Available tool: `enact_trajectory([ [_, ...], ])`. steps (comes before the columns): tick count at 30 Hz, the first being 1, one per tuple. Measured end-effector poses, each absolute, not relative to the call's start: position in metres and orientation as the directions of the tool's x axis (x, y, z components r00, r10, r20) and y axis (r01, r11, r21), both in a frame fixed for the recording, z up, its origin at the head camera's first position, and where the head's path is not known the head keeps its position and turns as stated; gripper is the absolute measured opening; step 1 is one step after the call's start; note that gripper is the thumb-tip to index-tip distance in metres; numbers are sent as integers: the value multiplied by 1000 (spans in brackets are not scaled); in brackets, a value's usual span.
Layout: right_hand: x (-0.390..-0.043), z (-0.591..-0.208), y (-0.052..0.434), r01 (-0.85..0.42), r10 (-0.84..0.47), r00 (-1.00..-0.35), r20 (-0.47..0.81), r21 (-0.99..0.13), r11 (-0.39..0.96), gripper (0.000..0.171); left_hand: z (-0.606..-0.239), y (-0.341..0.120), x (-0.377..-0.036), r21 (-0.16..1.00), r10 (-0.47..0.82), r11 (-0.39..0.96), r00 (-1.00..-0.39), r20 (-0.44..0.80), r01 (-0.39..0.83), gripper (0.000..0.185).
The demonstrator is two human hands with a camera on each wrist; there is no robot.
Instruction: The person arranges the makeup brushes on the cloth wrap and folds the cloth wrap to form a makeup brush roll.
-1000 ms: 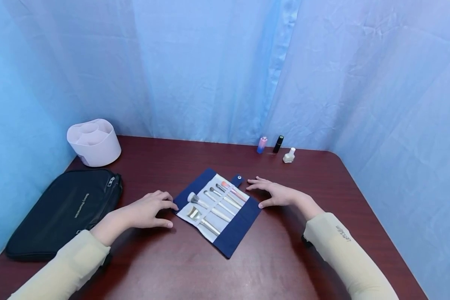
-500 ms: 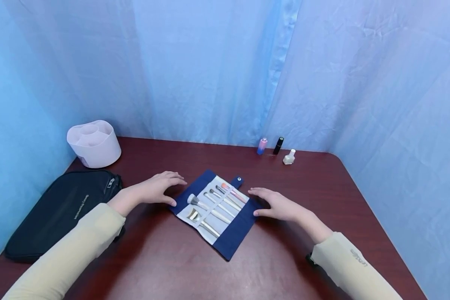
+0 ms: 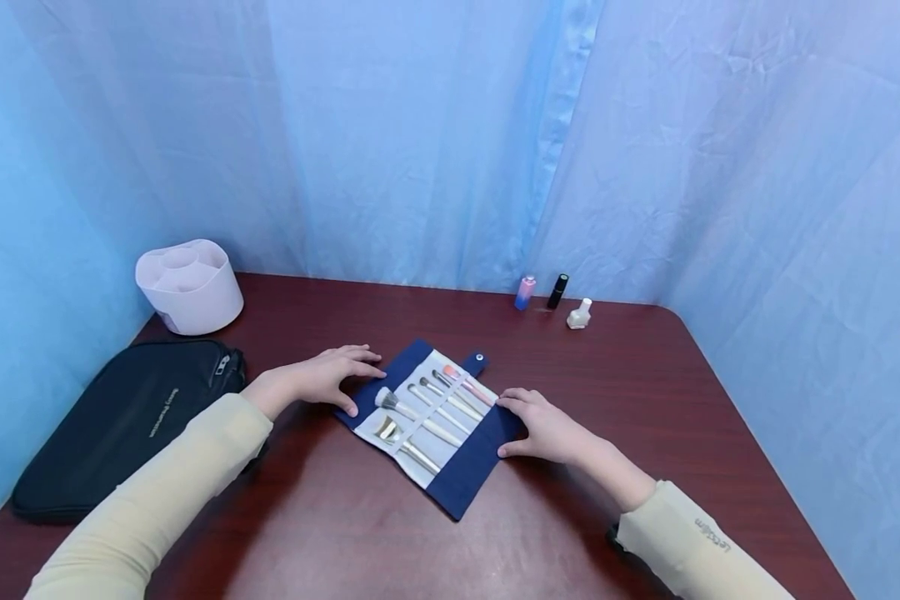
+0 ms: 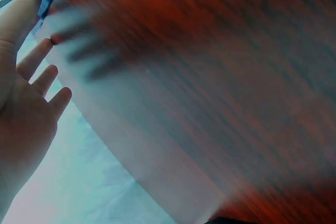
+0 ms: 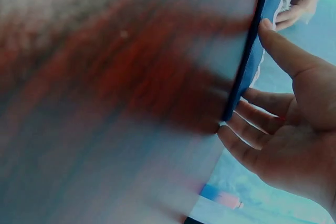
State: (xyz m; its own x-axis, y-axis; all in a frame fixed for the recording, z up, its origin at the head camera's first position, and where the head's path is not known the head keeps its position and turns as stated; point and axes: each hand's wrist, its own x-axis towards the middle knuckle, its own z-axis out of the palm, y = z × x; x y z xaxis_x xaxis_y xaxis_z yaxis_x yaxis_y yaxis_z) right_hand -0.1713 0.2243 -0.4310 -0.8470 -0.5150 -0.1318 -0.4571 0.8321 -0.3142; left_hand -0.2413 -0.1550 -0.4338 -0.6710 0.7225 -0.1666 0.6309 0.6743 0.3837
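An unrolled navy makeup brush roll point(image 3: 467, 477) lies flat on the table, its light inner panel holding several makeup brushes point(image 3: 438, 427) under a strap. A snap tab point(image 3: 477, 362) sticks out at its far side. My left hand point(image 3: 326, 377) spreads over the roll's left navy flap, thumb near the flap's edge. On the opposite side, my right hand point(image 3: 543, 427) touches the right flap with thumb and fingertips. The right wrist view shows that thumb point(image 5: 278, 43) against the navy edge, fingers loosely extended. In the left wrist view the fingers of the left hand point(image 4: 31, 98) are spread.
A black zip case point(image 3: 131, 425) lies at the left, close to my left forearm. Behind it stands a white divided organizer point(image 3: 195, 304). Near the back edge are a pink-blue bottle point(image 3: 524, 293), a black tube point(image 3: 558, 292) and a nail polish bottle point(image 3: 579, 315). Curtains surround the table.
My left hand has moved forward and right, onto the roll's left flap. My right hand has shifted slightly nearer and left against the right flap. The roll has barely moved.
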Motion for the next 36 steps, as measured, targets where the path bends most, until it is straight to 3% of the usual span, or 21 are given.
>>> enact_trajectory([
  [17, -197, -430, 236, -501, -572, -803, -169, -330, 800, 74, -437, -154, -225, 329, 698, 697, -708, -108, 637, 72],
  [29, -208, -430, 233, -536, -595, -784, -179, -290, 793, 82, -442, -145, -208, 365, 726, 667, -677, -120, 650, 101],
  [36, -219, -432, 234, -567, -631, -754, -180, -307, 765, 79, -443, -143, -197, 360, 683, 709, -717, -136, 607, 105],
])
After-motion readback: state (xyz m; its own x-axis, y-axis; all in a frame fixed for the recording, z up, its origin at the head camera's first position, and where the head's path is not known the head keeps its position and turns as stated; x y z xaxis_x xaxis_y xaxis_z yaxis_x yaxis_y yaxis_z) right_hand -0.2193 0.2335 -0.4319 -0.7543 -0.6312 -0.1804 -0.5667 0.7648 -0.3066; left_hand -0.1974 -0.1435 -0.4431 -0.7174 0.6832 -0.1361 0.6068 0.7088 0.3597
